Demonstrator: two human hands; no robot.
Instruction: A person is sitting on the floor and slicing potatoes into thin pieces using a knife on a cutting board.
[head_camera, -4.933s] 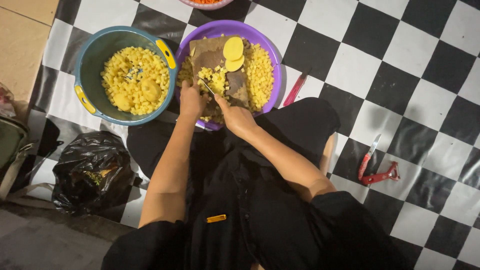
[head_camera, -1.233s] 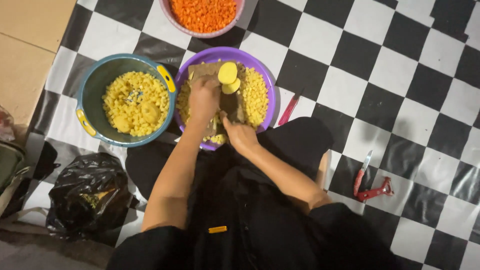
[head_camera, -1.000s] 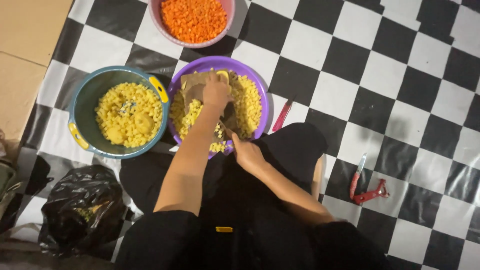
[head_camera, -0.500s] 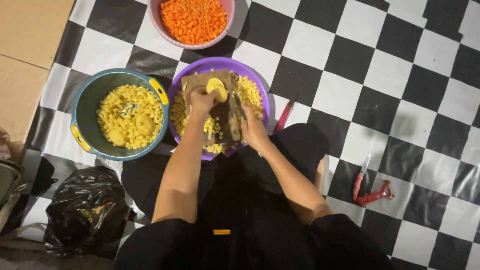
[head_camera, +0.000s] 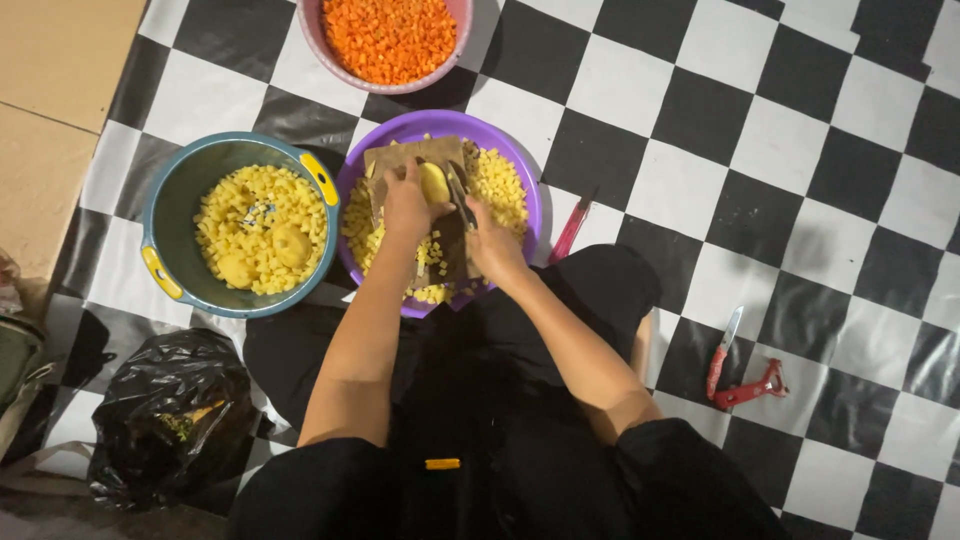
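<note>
Landmark: purple plastic basin (head_camera: 520, 165), round, smooth-walled, on the glossy black-and-white checkered floor mat (head_camera: 790, 130).

A brown board (head_camera: 400, 158), flat and worn, rests across the basin with its long axis running away from the person. On it sits a peeled potato (head_camera: 434, 183), pale yellow and rounded, at the basin's centre. The left hand (head_camera: 404, 205) is curled closed on the potato. The right hand (head_camera: 495, 243) is wrapped tight around a knife (head_camera: 460, 200); the blade points away from the person, long axis along the board, just beside the potato.

Diced yellow potato cubes fill the basin around the board. Left of the basin: a blue tub (head_camera: 175, 215) with yellow handles, holding cubes. Beyond the basin: a pink bowl (head_camera: 335, 55) of diced carrot.
</note>
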